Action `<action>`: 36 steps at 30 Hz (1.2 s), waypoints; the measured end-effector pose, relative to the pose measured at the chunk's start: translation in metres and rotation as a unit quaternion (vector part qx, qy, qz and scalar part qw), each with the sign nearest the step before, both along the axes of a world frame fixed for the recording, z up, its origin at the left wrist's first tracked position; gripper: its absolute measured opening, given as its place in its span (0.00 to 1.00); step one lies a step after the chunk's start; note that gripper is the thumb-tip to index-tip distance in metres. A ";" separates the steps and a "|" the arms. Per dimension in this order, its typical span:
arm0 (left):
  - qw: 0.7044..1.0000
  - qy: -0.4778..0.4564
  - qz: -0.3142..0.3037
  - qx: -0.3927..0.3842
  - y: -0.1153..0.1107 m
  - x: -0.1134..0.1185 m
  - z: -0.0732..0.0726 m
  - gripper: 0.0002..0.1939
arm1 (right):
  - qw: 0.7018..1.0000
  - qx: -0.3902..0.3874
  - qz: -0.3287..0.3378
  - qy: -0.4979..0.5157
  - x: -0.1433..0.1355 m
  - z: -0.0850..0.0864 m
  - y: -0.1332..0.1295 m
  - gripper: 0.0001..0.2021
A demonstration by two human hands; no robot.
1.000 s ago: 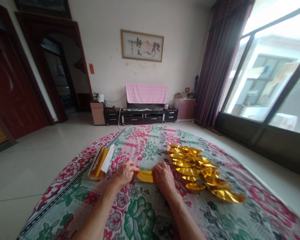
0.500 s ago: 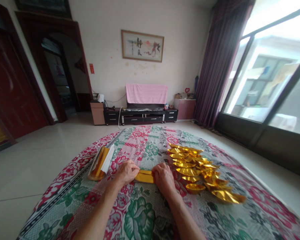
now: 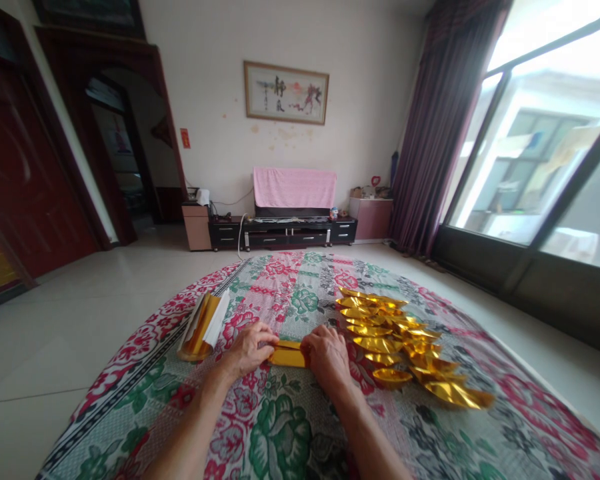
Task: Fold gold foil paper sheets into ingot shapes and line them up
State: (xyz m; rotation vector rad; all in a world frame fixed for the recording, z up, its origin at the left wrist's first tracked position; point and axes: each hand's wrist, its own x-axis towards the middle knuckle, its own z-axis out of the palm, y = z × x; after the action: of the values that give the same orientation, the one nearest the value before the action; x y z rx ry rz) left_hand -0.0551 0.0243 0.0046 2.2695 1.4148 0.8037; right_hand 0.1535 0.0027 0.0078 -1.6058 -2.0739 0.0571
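A sheet of gold foil paper (image 3: 289, 356), folded into a flat strip, lies crosswise on the flowered tablecloth between my hands. My left hand (image 3: 254, 345) pinches its left end, thumb and fingers pressed together. At the other end my right hand (image 3: 327, 355) grips the strip, its fingers bent over the edge. Just right of that hand, gold foil ingots (image 3: 377, 344), boat-shaped with pointed tips, lie in overlapping rows. To the left of my left hand rests a curled stack of gold paper (image 3: 204, 327) with white backing showing.
The round table's patterned tablecloth (image 3: 280, 433) spreads beneath everything. Beyond the table stand a low black TV cabinet (image 3: 285, 237) and a screen draped with a pink cloth (image 3: 295, 188). A purple curtain (image 3: 430, 133) hangs beside the large window at right.
The fingers of my left hand have shifted slightly at the strip's left end, and the fold along its upper edge looks a little raised there. My right hand stays almost in place.
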 end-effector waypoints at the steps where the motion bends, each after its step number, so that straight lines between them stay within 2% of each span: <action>1: 1.000 0.002 -0.001 0.001 0.000 0.000 0.000 0.13 | 1.000 -0.005 0.002 -0.006 -0.001 0.001 0.000 0.08; 4: 1.000 0.007 0.003 0.004 0.001 0.000 -0.002 0.12 | 1.000 -0.017 0.007 0.002 -0.003 0.000 -0.001 0.09; 10: 1.000 0.013 0.009 0.005 0.000 0.000 -0.001 0.12 | 1.000 0.006 -0.019 0.014 -0.010 -0.005 -0.005 0.09; 17: 1.000 0.014 -0.011 0.019 -0.002 0.002 0.000 0.11 | 0.999 0.013 0.047 0.012 -0.011 -0.004 -0.009 0.10; 25: 0.999 0.019 -0.027 0.036 0.006 0.000 -0.010 0.12 | 0.999 0.000 0.029 -0.023 -0.014 -0.002 -0.012 0.12; 36: 0.998 0.031 -0.034 0.036 0.007 -0.001 -0.013 0.13 | 1.000 0.006 0.022 -0.008 -0.016 -0.004 -0.011 0.11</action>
State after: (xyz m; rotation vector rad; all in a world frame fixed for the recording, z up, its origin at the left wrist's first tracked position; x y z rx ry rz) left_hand -0.0557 0.0316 -0.0081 2.4029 1.3466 0.7804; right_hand 0.1380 -0.0084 0.0037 -1.5585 -2.1172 0.0476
